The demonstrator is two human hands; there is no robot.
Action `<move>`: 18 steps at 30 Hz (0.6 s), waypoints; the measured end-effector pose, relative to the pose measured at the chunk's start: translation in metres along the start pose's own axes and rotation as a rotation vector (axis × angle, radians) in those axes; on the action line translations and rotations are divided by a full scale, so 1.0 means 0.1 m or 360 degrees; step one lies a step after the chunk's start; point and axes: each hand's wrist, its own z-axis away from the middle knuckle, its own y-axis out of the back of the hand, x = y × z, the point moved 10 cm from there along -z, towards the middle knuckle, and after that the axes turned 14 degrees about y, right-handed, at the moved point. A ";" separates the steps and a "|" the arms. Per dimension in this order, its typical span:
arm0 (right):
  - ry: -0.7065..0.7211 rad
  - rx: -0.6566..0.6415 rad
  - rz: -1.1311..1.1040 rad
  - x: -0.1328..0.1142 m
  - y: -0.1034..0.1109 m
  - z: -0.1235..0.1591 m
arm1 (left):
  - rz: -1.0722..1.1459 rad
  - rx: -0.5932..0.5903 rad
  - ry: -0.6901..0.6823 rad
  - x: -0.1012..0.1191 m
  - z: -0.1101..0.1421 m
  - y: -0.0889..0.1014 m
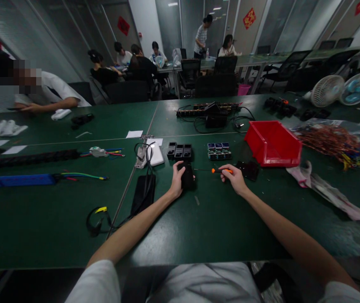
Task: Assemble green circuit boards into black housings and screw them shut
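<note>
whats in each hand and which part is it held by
The left hand holds a black case by its left side; the right hand holds a screwdriver by its orange-and-black handle.

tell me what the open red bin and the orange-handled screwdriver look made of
The open red bin looks like smooth moulded plastic: even colour, soft shine, thick rim.

The orange-and-black-handled screwdriver in the right hand seems plastic-gripped, judging by its bright colouring; its thin shaft is probably metal, though too small to confirm.

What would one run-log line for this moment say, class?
left hand: holds black box | right hand: holds orange screwdriver, pointed towards black box | red bin: on table
</note>
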 end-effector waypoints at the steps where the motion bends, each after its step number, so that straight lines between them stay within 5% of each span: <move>1: -0.0005 -0.0040 -0.0017 -0.01 -0.03 0.00 | -0.0041 -0.0023 -0.0004 0.00 0.01 -0.03; 18: -0.0016 -0.0179 -0.0008 -0.08 -0.13 0.01 | -0.0323 0.0006 -0.0092 0.04 0.04 -0.09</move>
